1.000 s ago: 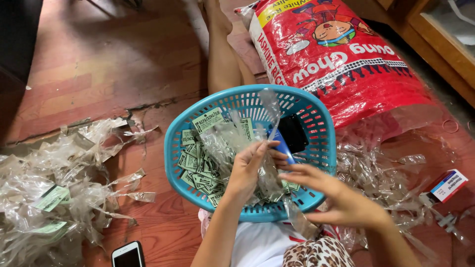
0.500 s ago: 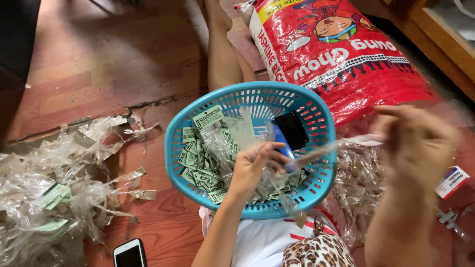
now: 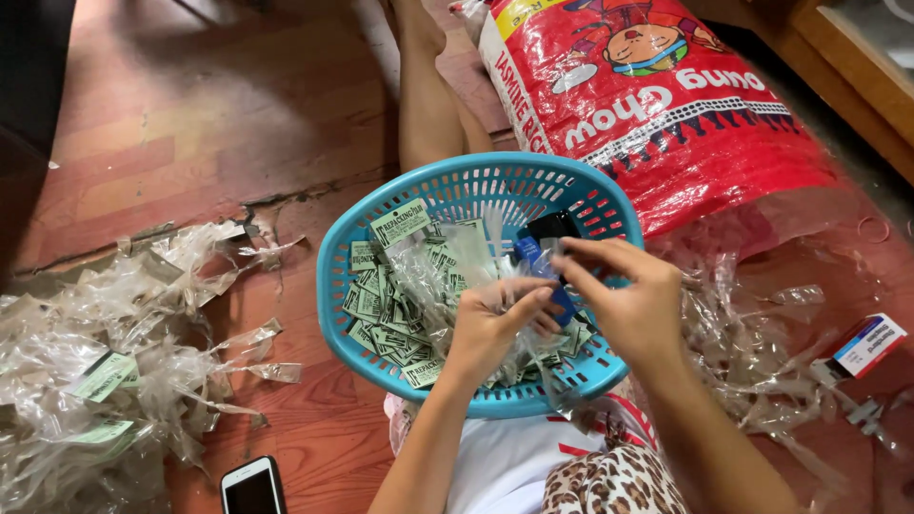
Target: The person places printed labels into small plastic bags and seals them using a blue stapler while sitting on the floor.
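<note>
A turquoise plastic basket [image 3: 335, 286] rests on my lap, filled with small green paper labels [image 3: 381, 305] and clear plastic packets. My left hand [image 3: 490, 324] is closed on a clear plastic packet [image 3: 447, 271] over the basket's middle. Beside it, my right hand [image 3: 633, 300] pinches the same packet's end, fingers bent near a small blue object [image 3: 533, 257] and a black object [image 3: 552, 227] inside the basket. The two hands touch each other.
A heap of empty clear wrappers [image 3: 105, 352] lies on the red wooden floor to the left, more wrappers [image 3: 752, 343] to the right. A big red printed sack [image 3: 657, 105] lies behind the basket. A phone [image 3: 252, 487] and a small box [image 3: 868, 345] lie on the floor.
My right hand swung out to the right, pulling a plastic strip away, then came back to the packet held by my left hand over the basket.
</note>
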